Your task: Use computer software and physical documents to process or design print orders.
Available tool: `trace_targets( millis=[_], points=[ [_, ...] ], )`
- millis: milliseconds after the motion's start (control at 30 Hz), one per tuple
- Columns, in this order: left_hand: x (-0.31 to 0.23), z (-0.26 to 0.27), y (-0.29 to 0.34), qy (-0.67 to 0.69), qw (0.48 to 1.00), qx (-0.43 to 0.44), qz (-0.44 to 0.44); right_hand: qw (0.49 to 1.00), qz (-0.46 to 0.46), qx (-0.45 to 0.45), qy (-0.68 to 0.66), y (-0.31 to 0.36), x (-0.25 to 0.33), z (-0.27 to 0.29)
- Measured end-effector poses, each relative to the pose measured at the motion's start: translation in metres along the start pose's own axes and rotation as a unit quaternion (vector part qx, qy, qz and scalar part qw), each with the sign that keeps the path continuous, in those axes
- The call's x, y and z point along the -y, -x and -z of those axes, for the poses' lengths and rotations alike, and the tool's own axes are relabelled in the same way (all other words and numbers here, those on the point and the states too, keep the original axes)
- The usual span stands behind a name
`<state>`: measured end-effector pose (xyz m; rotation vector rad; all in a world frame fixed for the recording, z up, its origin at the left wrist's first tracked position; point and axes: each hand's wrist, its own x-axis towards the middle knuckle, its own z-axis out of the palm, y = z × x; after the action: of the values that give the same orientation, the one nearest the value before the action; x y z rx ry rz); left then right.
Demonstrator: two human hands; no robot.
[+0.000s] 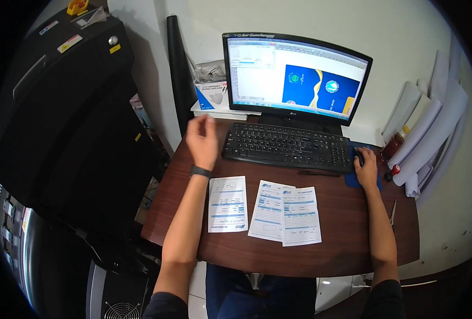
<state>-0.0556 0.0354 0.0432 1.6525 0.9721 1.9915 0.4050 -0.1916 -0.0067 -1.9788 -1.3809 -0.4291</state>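
My right hand [367, 169] rests over a black computer mouse [359, 156] on a blue mouse pad [352, 179], fingers curved round it. My left hand [202, 142], with a dark band on its wrist, is raised left of the black keyboard [286, 144] and apart from it. Its fingers are curled in, and no object shows in them. Below the keyboard lie a printed form [227, 204] by my left forearm and two overlapping forms [301, 216] in the middle. Behind the keyboard a monitor [300, 74] displays a blue design with a yellow ribbon shape.
A dark pen [319, 173] lies below the keyboard. Scissors [393, 211], a red-capped stamp [392, 171], a bottle [394, 143] and paper rolls [433, 122] are at the right. A box [211, 94] stands behind my left hand. A large black machine [71, 122] fills the left.
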Motion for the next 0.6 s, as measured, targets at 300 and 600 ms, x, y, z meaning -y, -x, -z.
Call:
trace_targets(
  millis=[300,600],
  points=[
    [-0.251,0.213,-0.062,0.254,0.921,0.017,-0.295,1.000,0.002,-0.028,0.011,-0.007,-0.002,0.002],
    [-0.074,0.453,-0.116,0.277,0.909,0.039,-0.309,0.999,-0.007,-0.040,0.010,0.010,-0.015,0.008]
  ],
)
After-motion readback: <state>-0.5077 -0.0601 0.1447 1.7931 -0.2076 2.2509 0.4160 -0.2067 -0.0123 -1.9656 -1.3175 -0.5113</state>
